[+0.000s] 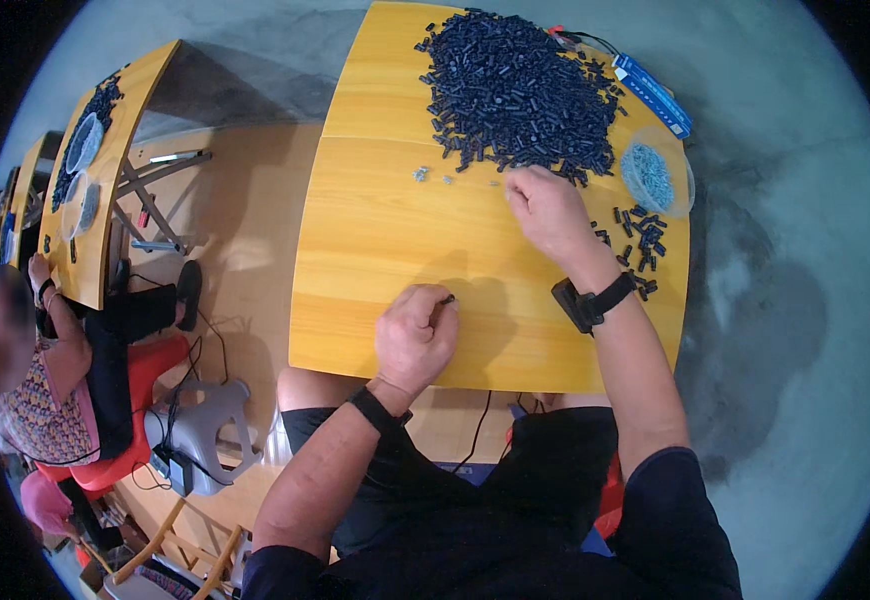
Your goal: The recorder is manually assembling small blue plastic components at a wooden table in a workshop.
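Observation:
My left hand point(417, 340) is closed near the table's front edge, with a small black plastic piece point(448, 299) pinched at its fingertips. My right hand point(551, 212) reaches forward to the near edge of a large pile of black plastic pieces point(515, 90). Its thumb and fingers are drawn together; whatever they grip, if anything, is hidden. Just left of those fingers lies a tiny metal part point(495, 183). Further left sits a little group of silvery metal parts point(420, 174).
A clear tub point(683, 182) of small silvery parts stands at the table's right edge, with loose black pieces point(645, 235) nearer me. Behind it lies a blue box point(652, 95). A person point(45, 370) sits at another table point(125, 130) on the left, near a grey stool point(200, 440).

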### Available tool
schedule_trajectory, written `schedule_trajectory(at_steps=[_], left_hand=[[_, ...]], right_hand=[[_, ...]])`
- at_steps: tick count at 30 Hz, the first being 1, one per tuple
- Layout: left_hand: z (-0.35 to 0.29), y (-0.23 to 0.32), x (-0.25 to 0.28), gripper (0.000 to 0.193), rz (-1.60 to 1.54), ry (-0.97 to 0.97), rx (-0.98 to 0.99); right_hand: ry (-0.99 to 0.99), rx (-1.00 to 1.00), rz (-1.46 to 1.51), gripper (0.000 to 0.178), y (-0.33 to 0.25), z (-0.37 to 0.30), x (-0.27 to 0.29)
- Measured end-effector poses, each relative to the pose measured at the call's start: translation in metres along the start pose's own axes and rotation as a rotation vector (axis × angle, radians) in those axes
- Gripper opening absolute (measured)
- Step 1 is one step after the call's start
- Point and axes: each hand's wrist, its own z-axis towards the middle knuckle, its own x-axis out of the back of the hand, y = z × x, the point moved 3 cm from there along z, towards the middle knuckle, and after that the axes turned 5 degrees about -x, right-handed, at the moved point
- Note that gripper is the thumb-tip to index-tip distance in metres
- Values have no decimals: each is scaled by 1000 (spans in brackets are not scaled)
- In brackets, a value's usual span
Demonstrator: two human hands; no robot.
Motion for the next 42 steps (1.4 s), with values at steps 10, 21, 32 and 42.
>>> schedule_trajectory(at_steps=[10, 21, 32, 42], left_hand=[[-2, 2, 2, 7, 8, -23, 9], [0, 5, 3, 7, 2, -23, 13], [-16, 45, 22, 11, -604, -51, 286], [-50, 125, 66, 13, -805, -53, 208]], right_hand=[[173, 8, 206, 8, 7, -11, 8], [-150, -362, 1137, 3, -18, -41, 17], [-156, -261, 1070, 7, -85, -104, 62], [-114, -40, 848, 6, -143, -159, 97]])
